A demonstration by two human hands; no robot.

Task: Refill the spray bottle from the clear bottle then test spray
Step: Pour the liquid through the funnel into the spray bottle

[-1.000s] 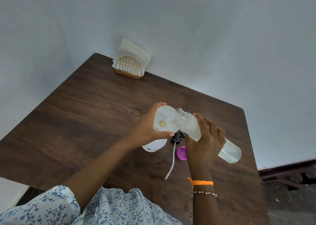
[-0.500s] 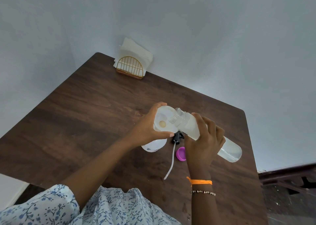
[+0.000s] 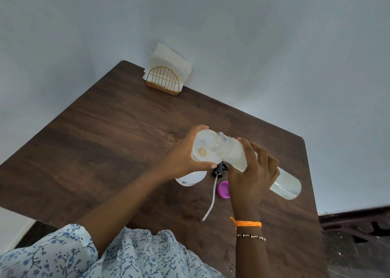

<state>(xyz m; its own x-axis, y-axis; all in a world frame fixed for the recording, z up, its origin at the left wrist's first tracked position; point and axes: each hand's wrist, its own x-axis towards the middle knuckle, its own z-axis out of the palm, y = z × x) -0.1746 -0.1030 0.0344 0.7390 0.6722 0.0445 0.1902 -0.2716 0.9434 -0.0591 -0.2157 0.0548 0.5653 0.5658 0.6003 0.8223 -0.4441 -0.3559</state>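
My left hand (image 3: pixel 181 158) grips the white spray bottle (image 3: pixel 200 151) near its top, its open mouth facing up. My right hand (image 3: pixel 253 172) holds the long clear bottle (image 3: pixel 234 153) tilted, its threaded neck resting over the spray bottle's opening and its base raised to the right. Liquid sits in the clear bottle. The black spray head with its white dip tube (image 3: pixel 212 193) lies on the table between my hands, next to a purple cap (image 3: pixel 223 189).
A dark wooden table (image 3: pixel 105 140) stands against pale walls. A gold wire napkin holder with white napkins (image 3: pixel 165 81) is at the far edge. The table's right edge drops to a dark floor with a frame (image 3: pixel 358 225).
The two bottles and both hands stay almost in place, the clear bottle's base a little higher. The view has shifted slightly.
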